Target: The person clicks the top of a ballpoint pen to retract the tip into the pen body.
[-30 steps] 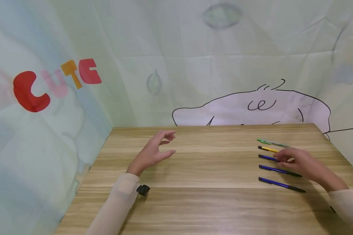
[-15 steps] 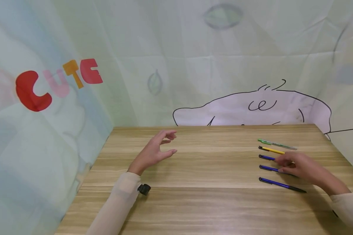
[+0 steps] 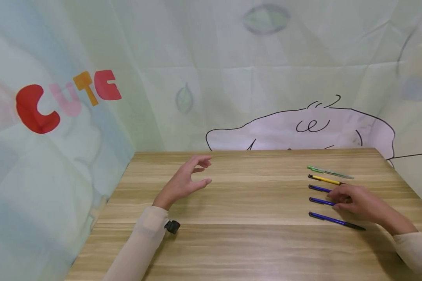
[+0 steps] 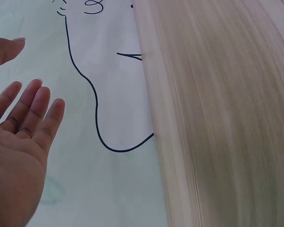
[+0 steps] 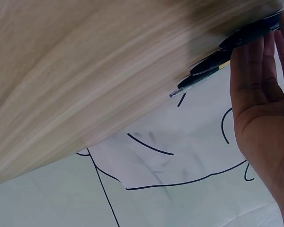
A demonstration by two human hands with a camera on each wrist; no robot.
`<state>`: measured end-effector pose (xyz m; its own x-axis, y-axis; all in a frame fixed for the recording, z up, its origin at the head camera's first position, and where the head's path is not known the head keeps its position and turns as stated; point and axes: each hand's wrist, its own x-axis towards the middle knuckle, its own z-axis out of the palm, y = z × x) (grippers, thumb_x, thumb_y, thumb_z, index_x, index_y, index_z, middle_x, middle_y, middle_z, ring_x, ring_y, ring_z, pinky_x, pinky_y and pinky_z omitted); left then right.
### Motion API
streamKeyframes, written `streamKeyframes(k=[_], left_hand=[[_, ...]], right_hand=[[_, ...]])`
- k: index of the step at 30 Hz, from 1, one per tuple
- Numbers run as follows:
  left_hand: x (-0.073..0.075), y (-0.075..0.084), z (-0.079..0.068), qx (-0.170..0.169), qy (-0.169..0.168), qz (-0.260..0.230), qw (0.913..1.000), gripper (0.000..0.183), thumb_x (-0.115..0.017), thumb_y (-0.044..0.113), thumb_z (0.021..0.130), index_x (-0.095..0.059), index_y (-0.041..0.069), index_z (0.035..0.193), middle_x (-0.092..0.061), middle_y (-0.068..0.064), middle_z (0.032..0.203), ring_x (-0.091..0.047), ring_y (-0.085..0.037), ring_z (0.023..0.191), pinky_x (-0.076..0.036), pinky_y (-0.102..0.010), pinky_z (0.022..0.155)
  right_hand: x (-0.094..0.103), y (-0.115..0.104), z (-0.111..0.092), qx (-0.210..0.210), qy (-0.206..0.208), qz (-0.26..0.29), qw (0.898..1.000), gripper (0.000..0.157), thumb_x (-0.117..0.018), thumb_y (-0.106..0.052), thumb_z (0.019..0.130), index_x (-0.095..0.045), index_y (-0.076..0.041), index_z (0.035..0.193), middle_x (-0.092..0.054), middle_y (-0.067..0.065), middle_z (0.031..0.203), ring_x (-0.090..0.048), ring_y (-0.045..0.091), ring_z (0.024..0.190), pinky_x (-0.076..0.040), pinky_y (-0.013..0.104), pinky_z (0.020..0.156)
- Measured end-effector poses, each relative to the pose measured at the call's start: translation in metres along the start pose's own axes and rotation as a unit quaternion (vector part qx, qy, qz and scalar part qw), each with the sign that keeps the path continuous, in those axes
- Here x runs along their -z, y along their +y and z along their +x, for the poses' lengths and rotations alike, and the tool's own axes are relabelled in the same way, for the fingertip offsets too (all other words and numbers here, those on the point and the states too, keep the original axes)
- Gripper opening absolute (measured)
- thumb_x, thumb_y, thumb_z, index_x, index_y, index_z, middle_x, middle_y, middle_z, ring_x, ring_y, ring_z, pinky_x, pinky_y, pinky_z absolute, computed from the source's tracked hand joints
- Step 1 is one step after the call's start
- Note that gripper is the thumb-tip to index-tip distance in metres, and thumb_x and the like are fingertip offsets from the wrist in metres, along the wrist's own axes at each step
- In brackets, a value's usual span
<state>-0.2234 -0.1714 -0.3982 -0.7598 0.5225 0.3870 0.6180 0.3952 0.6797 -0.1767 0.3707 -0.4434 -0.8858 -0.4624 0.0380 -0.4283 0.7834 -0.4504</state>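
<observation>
Five pens lie in a near-parallel row at the table's right: a clear green one (image 3: pixel 330 172) farthest back, then a yellow one (image 3: pixel 325 179), then several blue ones with black grips. My right hand (image 3: pixel 360 201) is over the row, its fingers loosely bent. Its fingertips and thumb come down on either side of the middle blue pen (image 3: pixel 320 201). Another blue pen (image 3: pixel 319 188) lies just behind the fingers, and the nearest blue pen (image 3: pixel 335 221) lies in front, uncovered. On the left, my left hand (image 3: pixel 184 179) hovers with thumb and fingers apart, holding nothing.
The wooden table (image 3: pixel 239 249) ends at a straight back edge against a pale printed cloth (image 3: pixel 211 93). Another cloth side with "CUTE" letters (image 3: pixel 38 109) hangs at the left. A small black device (image 3: pixel 172 226) sits at my left wrist.
My right hand has shifted slightly nearer, from the blue pen beside the yellow one to the middle blue pen. The green and yellow pens are less covered. My left hand stays put.
</observation>
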Motion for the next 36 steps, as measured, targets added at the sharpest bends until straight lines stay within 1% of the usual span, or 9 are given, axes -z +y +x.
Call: streamKeyframes(k=[7,11,14,18,25,32,36], left_hand=[[0.0011,-0.0007,-0.0008,0.003,0.003,0.003,1.0,0.064,-0.079,0.009,0.088,-0.049,0.014,0.145,-0.057,-0.003,0.127,-0.057,-0.03,0.12,-0.052,-0.039,0.106],[0.0008,-0.0016,-0.0015,-0.003,0.004,-0.002,1.0,0.064,-0.079,0.009,0.088,-0.049,0.013,0.145,-0.058,-0.003,0.126,-0.057,-0.028,0.12,-0.052,-0.039,0.105],[0.0003,-0.0024,-0.0025,-0.006,0.005,-0.003,1.0,0.063,-0.078,0.008,0.088,-0.049,0.013,0.144,-0.058,-0.003,0.126,-0.057,-0.023,0.12,-0.053,-0.039,0.104],[0.0001,-0.0036,-0.003,-0.006,0.005,0.0,1.0,0.063,-0.078,0.009,0.089,-0.049,0.015,0.145,-0.058,-0.002,0.126,-0.057,-0.021,0.12,-0.052,-0.039,0.105],[-0.0002,-0.0035,-0.0023,-0.012,0.004,0.0,0.9999,0.063,-0.078,0.008,0.089,-0.049,0.013,0.145,-0.058,-0.004,0.126,-0.058,-0.031,0.12,-0.053,-0.04,0.105],[-0.0014,-0.0006,-0.0014,-0.006,0.004,0.006,1.0,0.063,-0.078,0.009,0.089,-0.049,0.013,0.145,-0.058,-0.003,0.126,-0.057,-0.025,0.12,-0.052,-0.039,0.105],[-0.0019,0.0015,0.0022,-0.008,0.005,0.006,0.9999,0.063,-0.078,0.01,0.089,-0.049,0.012,0.145,-0.058,-0.003,0.126,-0.057,-0.029,0.121,-0.052,-0.038,0.106]], right_hand=[[-0.0014,0.0006,0.0009,0.013,0.005,-0.009,1.0,0.027,-0.085,-0.012,0.079,-0.074,-0.008,0.104,-0.071,-0.006,0.097,-0.062,-0.003,0.081,-0.058,0.023,0.069],[-0.0011,-0.0007,0.0009,0.0,-0.004,-0.006,1.0,0.026,-0.084,-0.013,0.081,-0.074,-0.009,0.105,-0.07,-0.007,0.097,-0.062,-0.003,0.082,-0.057,0.023,0.069],[-0.0012,-0.0012,0.0006,-0.014,-0.012,-0.005,1.0,0.025,-0.083,-0.014,0.082,-0.074,-0.011,0.105,-0.071,-0.007,0.098,-0.061,-0.004,0.083,-0.057,0.023,0.07],[-0.0013,-0.0007,0.0002,-0.019,-0.014,-0.006,1.0,0.023,-0.083,-0.014,0.083,-0.074,-0.012,0.105,-0.07,-0.007,0.097,-0.06,-0.004,0.082,-0.056,0.023,0.07],[-0.0015,0.0028,0.0002,-0.023,-0.024,0.0,0.999,0.02,-0.081,-0.013,0.085,-0.075,-0.011,0.104,-0.072,-0.006,0.096,-0.061,-0.004,0.082,-0.057,0.023,0.069],[-0.0019,0.0035,-0.001,-0.009,-0.026,0.004,1.0,0.013,-0.08,-0.011,0.086,-0.074,-0.014,0.097,-0.071,-0.01,0.092,-0.061,-0.005,0.081,-0.057,0.022,0.069],[-0.0009,0.0042,-0.0007,-0.003,-0.024,-0.01,1.0,0.012,-0.08,-0.011,0.086,-0.074,-0.014,0.096,-0.07,-0.011,0.092,-0.059,-0.006,0.081,-0.056,0.023,0.068]])
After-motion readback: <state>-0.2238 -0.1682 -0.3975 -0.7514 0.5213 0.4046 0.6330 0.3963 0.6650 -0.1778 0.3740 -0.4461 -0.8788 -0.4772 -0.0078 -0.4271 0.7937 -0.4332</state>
